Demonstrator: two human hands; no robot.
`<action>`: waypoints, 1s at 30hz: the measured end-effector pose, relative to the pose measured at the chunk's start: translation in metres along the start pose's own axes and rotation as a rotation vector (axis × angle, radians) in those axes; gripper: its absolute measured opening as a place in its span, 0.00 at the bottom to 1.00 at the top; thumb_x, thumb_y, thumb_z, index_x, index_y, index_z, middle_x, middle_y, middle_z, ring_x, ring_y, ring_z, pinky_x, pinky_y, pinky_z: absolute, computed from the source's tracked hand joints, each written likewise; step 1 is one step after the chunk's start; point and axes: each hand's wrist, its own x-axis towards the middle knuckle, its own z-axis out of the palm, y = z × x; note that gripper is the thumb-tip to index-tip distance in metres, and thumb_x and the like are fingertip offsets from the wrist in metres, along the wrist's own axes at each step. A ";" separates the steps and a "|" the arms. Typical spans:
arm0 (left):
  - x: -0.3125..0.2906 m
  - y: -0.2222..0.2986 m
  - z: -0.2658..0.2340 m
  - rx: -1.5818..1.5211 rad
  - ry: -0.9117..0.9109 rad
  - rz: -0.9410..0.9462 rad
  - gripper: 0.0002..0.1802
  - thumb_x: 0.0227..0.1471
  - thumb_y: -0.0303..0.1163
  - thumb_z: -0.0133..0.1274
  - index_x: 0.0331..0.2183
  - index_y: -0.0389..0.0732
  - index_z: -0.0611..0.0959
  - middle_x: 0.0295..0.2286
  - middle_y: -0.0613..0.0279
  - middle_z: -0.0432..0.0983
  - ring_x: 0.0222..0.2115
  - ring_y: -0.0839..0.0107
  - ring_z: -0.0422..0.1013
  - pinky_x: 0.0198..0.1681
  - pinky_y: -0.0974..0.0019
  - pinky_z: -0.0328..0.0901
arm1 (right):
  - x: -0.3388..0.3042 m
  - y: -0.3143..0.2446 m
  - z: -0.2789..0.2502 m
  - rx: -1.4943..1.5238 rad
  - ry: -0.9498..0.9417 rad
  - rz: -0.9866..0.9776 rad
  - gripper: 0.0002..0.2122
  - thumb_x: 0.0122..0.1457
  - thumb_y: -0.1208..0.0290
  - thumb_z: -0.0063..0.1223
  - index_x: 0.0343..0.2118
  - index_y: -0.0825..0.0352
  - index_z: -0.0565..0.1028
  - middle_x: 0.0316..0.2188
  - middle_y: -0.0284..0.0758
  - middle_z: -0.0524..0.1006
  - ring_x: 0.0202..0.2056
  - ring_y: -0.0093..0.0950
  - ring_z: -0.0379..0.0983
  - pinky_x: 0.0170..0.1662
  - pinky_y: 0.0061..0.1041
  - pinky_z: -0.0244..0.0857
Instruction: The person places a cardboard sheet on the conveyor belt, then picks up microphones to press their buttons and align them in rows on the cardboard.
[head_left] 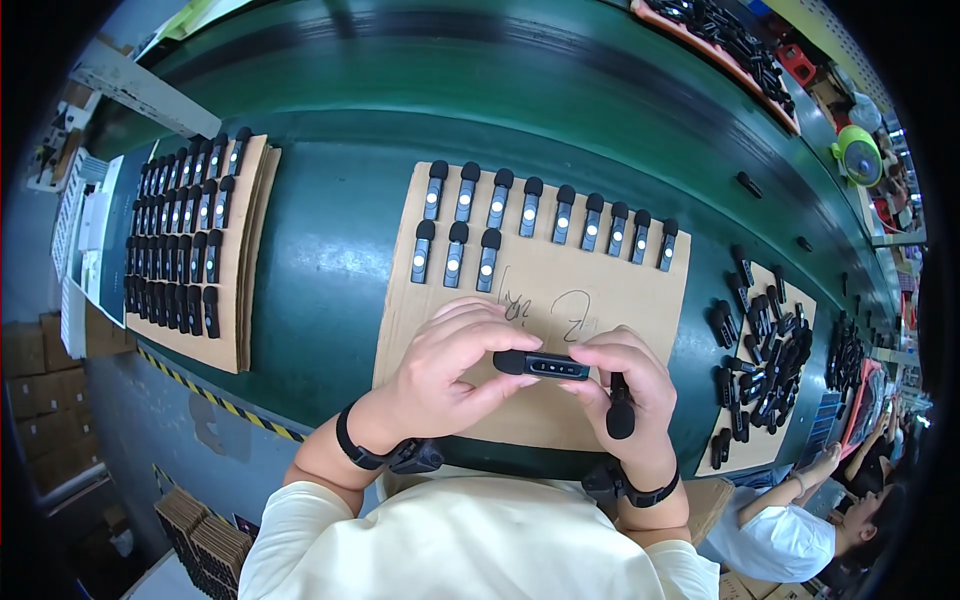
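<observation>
Between my two hands, over the cardboard sheet (640, 300), is a small black wireless microphone (556, 366) with a foam tip, held level. My left hand (445, 365) pinches its foam end, and the fingers of my right hand (635, 375) grip the other end. A second black microphone (621, 412) is tucked in my right hand, foam end pointing down toward the wrist. Beyond my hands, a row of microphones (530, 207) lies along the sheet's far edge, with a shorter row (454, 256) of three in front of it. Each shows a pale round spot.
At the left, stacked cardboard (250, 250) carries several rows of microphones. A loose heap of microphones (770, 370) covers another cardboard piece on the right. Single ones (749, 185) lie on the green surface (330, 220) beyond. A person in white (775, 530) sits at the lower right.
</observation>
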 end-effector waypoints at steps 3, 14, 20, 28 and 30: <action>0.001 0.002 -0.002 -0.017 0.003 -0.002 0.17 0.41 0.23 0.68 0.37 0.37 0.83 0.32 0.58 0.81 0.34 0.61 0.76 0.50 0.51 0.68 | 0.001 -0.001 0.001 0.006 -0.028 0.002 0.15 0.49 0.80 0.67 0.40 0.68 0.78 0.32 0.37 0.80 0.31 0.32 0.74 0.35 0.27 0.67; -0.001 -0.003 -0.005 -0.006 -0.027 0.037 0.18 0.42 0.26 0.68 0.37 0.39 0.82 0.31 0.60 0.80 0.32 0.64 0.75 0.50 0.51 0.67 | 0.003 0.001 0.006 0.024 -0.005 -0.014 0.10 0.53 0.75 0.67 0.38 0.66 0.78 0.30 0.33 0.78 0.24 0.20 0.63 0.27 0.18 0.55; 0.004 0.004 -0.001 -0.020 -0.003 -0.040 0.17 0.42 0.26 0.68 0.38 0.38 0.82 0.31 0.61 0.80 0.32 0.63 0.75 0.50 0.50 0.67 | 0.001 0.011 0.010 0.064 -0.009 -0.073 0.10 0.54 0.77 0.65 0.38 0.66 0.78 0.32 0.34 0.77 0.26 0.21 0.65 0.28 0.18 0.56; 0.001 -0.003 0.000 0.016 -0.058 0.016 0.16 0.42 0.26 0.67 0.37 0.38 0.82 0.34 0.57 0.79 0.36 0.59 0.75 0.51 0.51 0.67 | 0.000 0.007 0.010 0.129 -0.036 0.011 0.10 0.54 0.76 0.65 0.39 0.65 0.78 0.34 0.34 0.74 0.29 0.22 0.67 0.30 0.19 0.58; 0.002 -0.002 0.000 0.054 -0.089 0.013 0.16 0.41 0.24 0.65 0.36 0.38 0.82 0.35 0.56 0.79 0.37 0.58 0.75 0.50 0.51 0.67 | 0.001 0.005 0.007 0.094 -0.091 -0.024 0.11 0.54 0.75 0.66 0.39 0.66 0.78 0.34 0.34 0.74 0.29 0.23 0.67 0.31 0.20 0.59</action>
